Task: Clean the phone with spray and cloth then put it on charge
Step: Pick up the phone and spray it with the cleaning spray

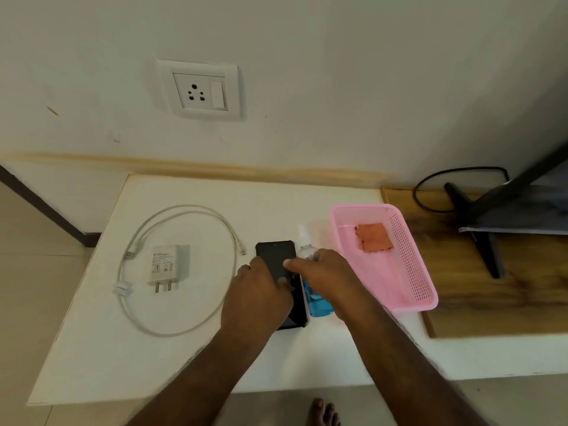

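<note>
White painted wall, scuffed, with yellowish stain band along its base. White bench set against it. Wood-grain board at right, bearing black monitor stand and looped black cord. Beige tiled floor; dark skirting at left.

We find one printed surface only: the white charger adapter, lying flat on the white table, well to the left of where the left hand holds the phone. Its upper face carries a small dark logo mark, then several lines of fine grey print, then a row of small boxed symbols nearer the pins. We cannot read any word, brand or number in it; the print is too small and blurred. We see no legible marking on the phone, and none on the spray bottle under the right hand.
</note>
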